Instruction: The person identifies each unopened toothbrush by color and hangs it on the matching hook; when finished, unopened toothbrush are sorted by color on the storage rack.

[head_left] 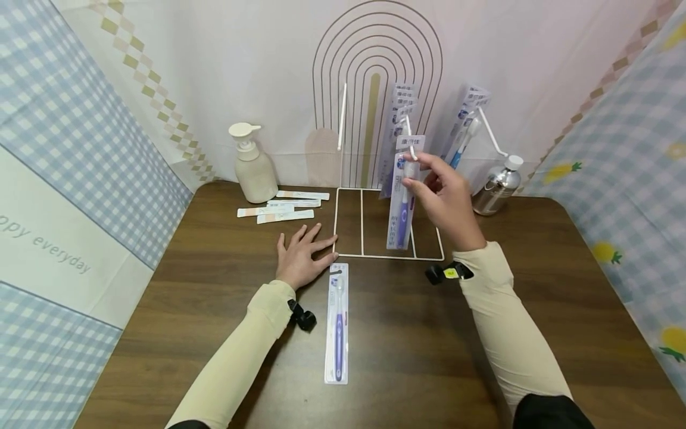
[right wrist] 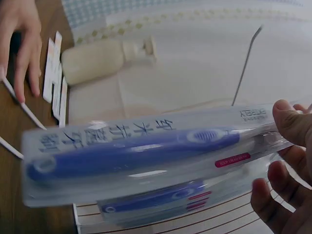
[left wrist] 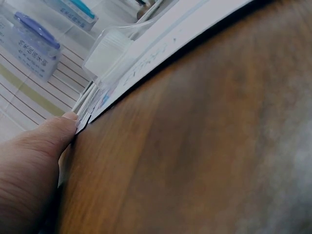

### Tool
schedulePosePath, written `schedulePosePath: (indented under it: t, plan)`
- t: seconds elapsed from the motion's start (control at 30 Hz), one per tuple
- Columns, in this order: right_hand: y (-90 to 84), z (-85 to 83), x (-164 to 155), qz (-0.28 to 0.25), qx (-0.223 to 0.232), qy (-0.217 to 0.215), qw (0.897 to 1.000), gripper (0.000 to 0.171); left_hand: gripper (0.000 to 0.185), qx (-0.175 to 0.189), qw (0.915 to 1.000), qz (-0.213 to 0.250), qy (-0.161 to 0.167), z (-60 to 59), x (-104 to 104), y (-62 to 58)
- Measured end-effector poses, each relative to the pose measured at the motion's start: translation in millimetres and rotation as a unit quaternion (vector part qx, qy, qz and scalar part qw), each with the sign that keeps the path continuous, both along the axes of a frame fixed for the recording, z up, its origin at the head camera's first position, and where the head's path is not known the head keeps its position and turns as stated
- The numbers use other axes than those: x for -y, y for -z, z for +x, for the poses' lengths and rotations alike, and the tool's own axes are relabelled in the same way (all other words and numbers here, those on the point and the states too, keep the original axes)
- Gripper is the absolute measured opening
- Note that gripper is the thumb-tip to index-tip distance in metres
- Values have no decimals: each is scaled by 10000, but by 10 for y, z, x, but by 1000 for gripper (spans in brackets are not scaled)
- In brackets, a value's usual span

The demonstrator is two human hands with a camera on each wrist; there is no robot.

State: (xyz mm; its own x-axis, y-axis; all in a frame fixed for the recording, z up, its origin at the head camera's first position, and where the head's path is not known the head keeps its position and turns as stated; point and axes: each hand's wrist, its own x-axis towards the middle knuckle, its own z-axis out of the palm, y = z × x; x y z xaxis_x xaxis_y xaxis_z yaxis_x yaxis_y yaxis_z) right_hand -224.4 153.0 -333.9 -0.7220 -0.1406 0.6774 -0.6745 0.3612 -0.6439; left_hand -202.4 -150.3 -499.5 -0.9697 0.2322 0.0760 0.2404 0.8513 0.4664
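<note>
Between thumb and fingers, my right hand (head_left: 447, 202) pinches the upper part of a packaged purple toothbrush (head_left: 398, 208). The top of its card overlaps the tip of the middle prong of a white wire rack (head_left: 386, 257). More toothbrush packs (head_left: 393, 119) hang behind it on that prong. My left hand (head_left: 302, 259) rests on the table with fingers spread, its fingertips at the rack's front left corner. Just below that corner lies another packaged purple toothbrush (head_left: 336, 333), the thumb close to its top end in the left wrist view.
The rack's left prong (head_left: 342, 116) sticks up bare; blue toothbrush packs (head_left: 461, 146) hang on the right one. A cream pump bottle (head_left: 256, 173) and several slim white sachets (head_left: 285, 216) are at the back left. A silver bottle (head_left: 495, 187) stands at the right.
</note>
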Motion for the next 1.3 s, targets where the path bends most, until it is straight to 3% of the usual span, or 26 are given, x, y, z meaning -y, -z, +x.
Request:
schedulePosePath:
  t: [0.3,0.67,0.87,1.0,1.17,1.23,1.3]
  plan:
    - [48,-487,57,-406,322,450,9976,38,52,-87,9999,58,9,1,-21,53]
    - [29,-589,25,-352,467,522,9969,40,51,-69,9999,60,43,13,-53,35]
    - [-4,-426,72,-569,268,650,9959,42,51,-103,9999,51,29,9,-40,37]
    - [85,-225,140,-490,297,637,9963,35,51,-84,10000,41,-1,2,-24,26]
    - [409,115,333,375,698,-75,9968,28,52,-67,10000,-59,-41,-12,-7,23]
    - [580,259,425,858,1009,-506,9899,29,52,-57,10000,-69,-29,-14,-6,18]
    - [762,393,504,1340,1379,-954,9767,33,53,-40,9999,-101,-13,-15,-6,16]
